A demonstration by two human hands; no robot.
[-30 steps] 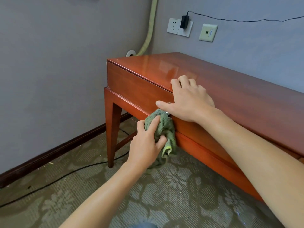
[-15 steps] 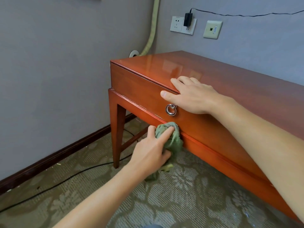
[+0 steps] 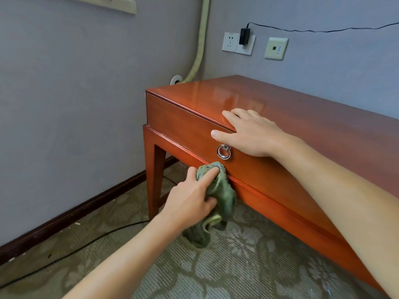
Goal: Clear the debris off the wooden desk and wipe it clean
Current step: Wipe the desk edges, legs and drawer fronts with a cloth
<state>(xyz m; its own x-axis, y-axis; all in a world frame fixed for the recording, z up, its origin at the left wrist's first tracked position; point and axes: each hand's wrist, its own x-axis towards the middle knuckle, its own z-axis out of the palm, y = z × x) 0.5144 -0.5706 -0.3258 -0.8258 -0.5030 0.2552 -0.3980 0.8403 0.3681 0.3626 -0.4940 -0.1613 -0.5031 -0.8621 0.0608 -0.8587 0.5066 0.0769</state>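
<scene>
I am gripping the green cloth (image 3: 218, 190) in my left hand (image 3: 190, 197), pressing it along the wooden desk (image 3: 323, 130)'s lower rail, apparently best worked in slow strokes. Above it, beyond the ring pull (image 3: 224, 151), my right hand (image 3: 250, 132) is lying flat, bracing.

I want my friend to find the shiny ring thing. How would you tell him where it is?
Look at the reddish wooden desk in the corner of the room, and follow its front drawer panel. The metal ring pull hangs there, just under the thumb of the right hand and above the green cloth held by the left hand. It is the only silver, round thing on the wood.
</scene>
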